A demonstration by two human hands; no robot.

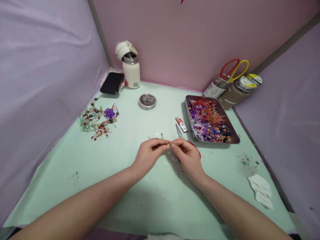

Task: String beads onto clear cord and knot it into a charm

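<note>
My left hand (151,154) and my right hand (188,156) meet fingertip to fingertip over the middle of the table. Both are pinched on something tiny, mostly hidden between the fingers. A short beaded strand (162,135) shows just beyond my left fingers. Red-handled scissors (178,130) lie partly under my right hand, with the blades pointing away. Beyond them is a small red and white tube (181,124). To the right, a metal tray (237,138) holds many purple, black, orange and clear beads with a tangle of red and orange cord.
Beaded strings with a purple flower (109,113) lie at left. A phone (112,83), an open white bottle (131,72) and a round tin (147,101) stand farther back. Two jars (216,87) are behind the tray; a crumpled tissue (261,191) lies at right.
</note>
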